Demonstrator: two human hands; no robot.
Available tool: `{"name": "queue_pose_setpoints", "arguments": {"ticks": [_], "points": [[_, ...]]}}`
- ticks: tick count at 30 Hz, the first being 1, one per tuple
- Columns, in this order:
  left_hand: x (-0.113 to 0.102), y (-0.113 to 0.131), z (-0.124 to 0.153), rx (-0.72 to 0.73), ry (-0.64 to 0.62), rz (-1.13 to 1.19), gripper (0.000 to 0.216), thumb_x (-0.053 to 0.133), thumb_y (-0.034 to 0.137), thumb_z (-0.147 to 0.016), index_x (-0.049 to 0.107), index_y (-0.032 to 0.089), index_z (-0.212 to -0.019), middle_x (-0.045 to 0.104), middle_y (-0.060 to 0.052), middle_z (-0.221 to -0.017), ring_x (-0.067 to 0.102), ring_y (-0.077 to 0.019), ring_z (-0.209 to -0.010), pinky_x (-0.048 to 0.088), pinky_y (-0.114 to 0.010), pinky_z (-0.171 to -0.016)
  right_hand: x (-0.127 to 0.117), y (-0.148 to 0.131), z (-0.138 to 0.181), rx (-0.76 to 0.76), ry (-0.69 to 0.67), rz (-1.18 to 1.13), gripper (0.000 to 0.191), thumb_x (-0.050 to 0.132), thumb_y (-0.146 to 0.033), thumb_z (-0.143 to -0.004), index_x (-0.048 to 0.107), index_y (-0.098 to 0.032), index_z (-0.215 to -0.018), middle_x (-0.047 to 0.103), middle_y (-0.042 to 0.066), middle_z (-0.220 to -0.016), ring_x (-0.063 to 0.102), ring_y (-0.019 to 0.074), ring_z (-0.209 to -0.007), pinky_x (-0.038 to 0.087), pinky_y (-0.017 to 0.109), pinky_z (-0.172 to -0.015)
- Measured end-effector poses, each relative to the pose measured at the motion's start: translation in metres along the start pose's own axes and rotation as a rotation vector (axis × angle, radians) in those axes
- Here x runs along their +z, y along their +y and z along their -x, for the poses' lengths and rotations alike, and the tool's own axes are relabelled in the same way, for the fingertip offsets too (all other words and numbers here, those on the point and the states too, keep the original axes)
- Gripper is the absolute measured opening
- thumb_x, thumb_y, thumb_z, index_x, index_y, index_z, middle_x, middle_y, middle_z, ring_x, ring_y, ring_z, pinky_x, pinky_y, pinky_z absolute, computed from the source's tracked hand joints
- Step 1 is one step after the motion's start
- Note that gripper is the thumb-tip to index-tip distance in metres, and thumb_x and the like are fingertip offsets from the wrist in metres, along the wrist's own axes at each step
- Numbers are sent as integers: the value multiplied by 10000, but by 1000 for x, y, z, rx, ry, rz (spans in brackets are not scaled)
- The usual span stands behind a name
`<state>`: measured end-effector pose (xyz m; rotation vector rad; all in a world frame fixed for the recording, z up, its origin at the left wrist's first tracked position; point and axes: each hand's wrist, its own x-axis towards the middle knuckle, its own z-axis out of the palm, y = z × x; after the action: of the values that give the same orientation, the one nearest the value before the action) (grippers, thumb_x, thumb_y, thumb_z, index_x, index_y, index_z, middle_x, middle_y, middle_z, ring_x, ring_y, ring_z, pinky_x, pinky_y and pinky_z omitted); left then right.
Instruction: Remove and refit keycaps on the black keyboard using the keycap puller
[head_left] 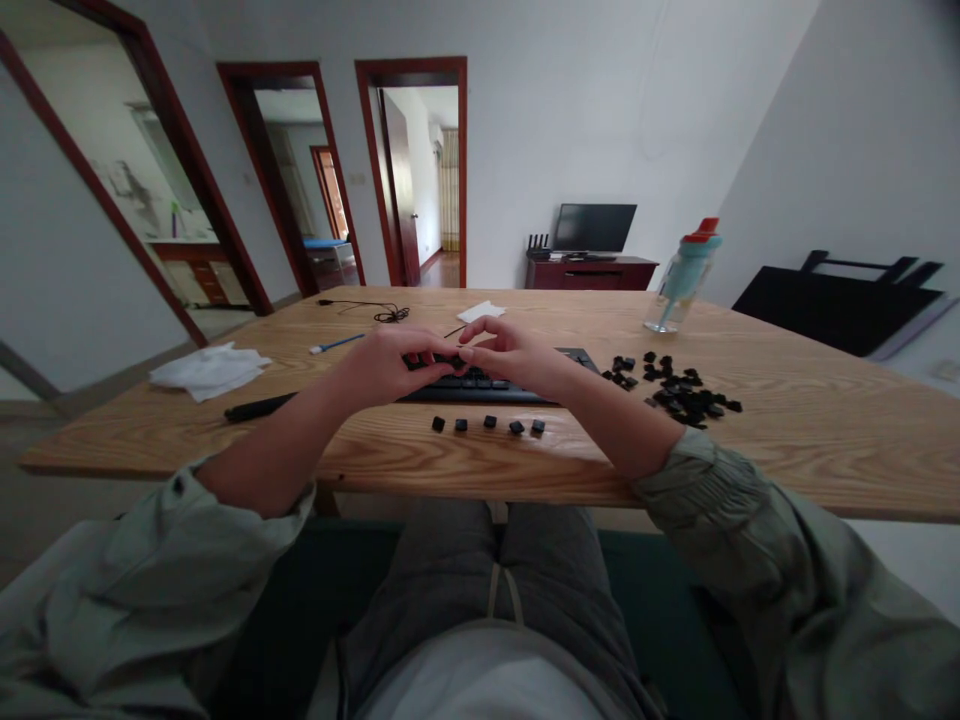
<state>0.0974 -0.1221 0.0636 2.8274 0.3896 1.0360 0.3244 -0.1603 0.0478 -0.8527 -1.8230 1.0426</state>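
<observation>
A black keyboard lies on the table, partly hidden by my hands. My left hand is over its left part, fingers curled, with a small dark piece that looks like a black keycap between thumb and fingers. My right hand meets it from the right, thumb and fingertips closed together at the left fingertips. What the right fingertips hold, if anything, is too small to make out. In front of the keyboard, several loose keycaps sit in a row near the table edge.
A pile of black keycaps lies to the right, with a water bottle behind it. On the left are white tissues, a black stick-like object, a blue-and-white brush and a coiled cable. White paper lies beyond my hands.
</observation>
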Motion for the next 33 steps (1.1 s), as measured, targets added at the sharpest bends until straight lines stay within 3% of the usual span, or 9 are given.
{"name": "queue_pose_setpoints", "arguments": {"ticks": [4,8,11,14,18,22,25,33], "points": [[6,5,1,23,48,-5,125,691,267,-874,772,224,-959,781,-49,-1049,717,-175,-945,544,-274,-820,2,3,1,25,9,-6,378,728,-494,-843,539,-212,-1009,668,-17,-755,385,72,-509,224,230,-454],[5,1,0,-5,52,-65,149,669,308,-878,766,212,-938,781,-39,-988,703,-155,-838,526,-261,-756,0,4,2,34,65,17,406,719,-535,-835,550,-212,-1013,676,-10,-766,407,78,-528,248,229,-468],[-5,-23,12,-168,49,-165,269,686,398,-850,768,208,-1023,769,-27,-884,647,-136,-699,485,-253,-666,-10,8,6,51,143,67,380,689,-529,-858,566,-210,-1025,691,9,-783,418,89,-545,275,236,-483],[-21,-57,40,-404,47,-193,339,683,484,-818,781,209,-991,762,-27,-821,615,-141,-662,443,-251,-606,-24,14,10,64,217,97,344,681,-502,-865,572,-209,-1007,688,13,-773,382,89,-523,255,244,-473],[-32,-87,80,-595,14,-170,381,687,529,-777,793,214,-963,784,-42,-868,621,-160,-649,437,-264,-567,-35,21,12,103,268,126,298,676,-452,-863,585,-200,-993,672,10,-747,402,93,-528,270,244,-481],[-27,-92,91,-561,-79,-152,324,678,518,-793,806,245,-914,793,-44,-979,704,-212,-854,539,-305,-765,-34,23,13,116,257,196,275,648,-429,-873,601,-188,-996,669,16,-737,459,104,-556,300,247,-498],[-22,-91,86,-497,-121,-185,307,650,501,-820,813,253,-902,794,-48,-999,715,-229,-937,540,-342,-892,-33,25,14,113,235,252,280,641,-433,-871,611,-183,-993,674,24,-738,506,118,-587,342,253,-524],[-25,-95,90,-483,-163,-287,335,610,502,-851,812,258,-960,794,-48,-979,710,-228,-929,529,-365,-932,-38,32,14,99,192,336,265,642,-432,-871,633,-185,-965,671,36,-744,585,158,-671,428,287,-602]]}}
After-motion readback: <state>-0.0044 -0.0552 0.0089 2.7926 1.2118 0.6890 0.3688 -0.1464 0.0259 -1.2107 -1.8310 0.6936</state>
